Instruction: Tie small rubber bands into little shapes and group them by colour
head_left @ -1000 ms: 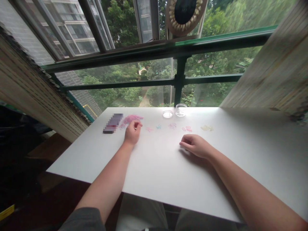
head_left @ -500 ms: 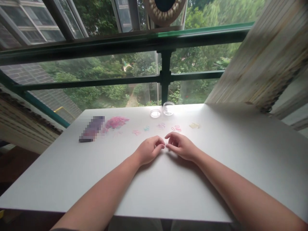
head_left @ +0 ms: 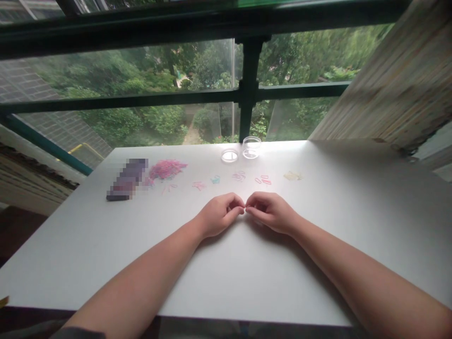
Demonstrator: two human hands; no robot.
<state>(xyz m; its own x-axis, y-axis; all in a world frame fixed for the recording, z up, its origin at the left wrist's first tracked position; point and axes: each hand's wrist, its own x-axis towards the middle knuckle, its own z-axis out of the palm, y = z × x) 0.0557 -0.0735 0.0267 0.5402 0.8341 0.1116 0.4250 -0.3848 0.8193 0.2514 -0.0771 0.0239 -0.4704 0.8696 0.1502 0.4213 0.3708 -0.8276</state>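
My left hand [head_left: 221, 214] and my right hand [head_left: 271, 212] meet by the fingertips above the white table [head_left: 208, 278]. Thumb and forefinger are pinched together on each, and whatever they hold is too small to make out. Just beyond the fingers lie small groups of thin coloured loops: pink [head_left: 198, 186], teal [head_left: 215, 179], purple [head_left: 239, 176], red [head_left: 264, 180] and pale yellow [head_left: 293, 175]. A larger heap of pink loops [head_left: 165, 169] sits farther left, with a few stray pieces near it.
A round clear container [head_left: 252, 148] and a shallow clear lid [head_left: 230, 156] stand at the table's back edge. On the left lies a dark pixelated oblong object [head_left: 127, 180]. Behind the table are a window with green bars [head_left: 250, 70] and a striped curtain [head_left: 381, 80].
The fingers of my right hand have closed into a pinch and now touch my left fingertips. The camera has tilted down, so the window sits higher in view.
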